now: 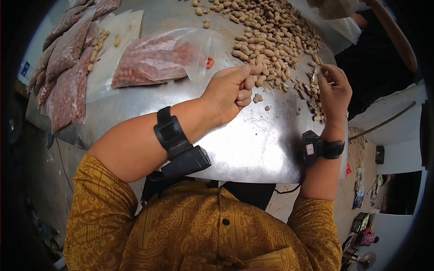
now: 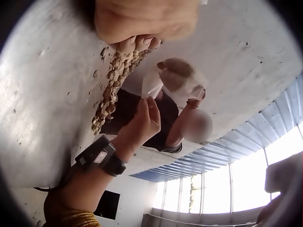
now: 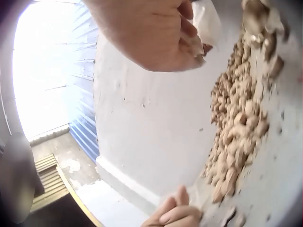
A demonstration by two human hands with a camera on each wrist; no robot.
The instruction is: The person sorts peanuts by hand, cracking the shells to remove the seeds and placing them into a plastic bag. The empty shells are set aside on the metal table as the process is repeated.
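My left hand (image 1: 230, 92) is held over the metal table, beside the near edge of a heap of unshelled peanuts (image 1: 271, 40). Its fingers are curled in toward the palm and the thumb lies along the top; the inside of the palm is hidden. At the right of the heap, my right hand (image 1: 335, 92) is raised above a strip of broken peanut shells (image 1: 315, 97). Its thumb and fingers pinch a small peanut (image 3: 207, 48), of which a dark reddish bit shows at the fingertips in the right wrist view.
A clear bag of red-skinned peanut kernels (image 1: 151, 61) lies left of my left hand. More filled bags (image 1: 68, 90) are stacked at the far left, near several loose peanuts (image 1: 97, 47). Across the table, another person (image 1: 384, 58) holds a whitish plastic bag (image 2: 182, 78).
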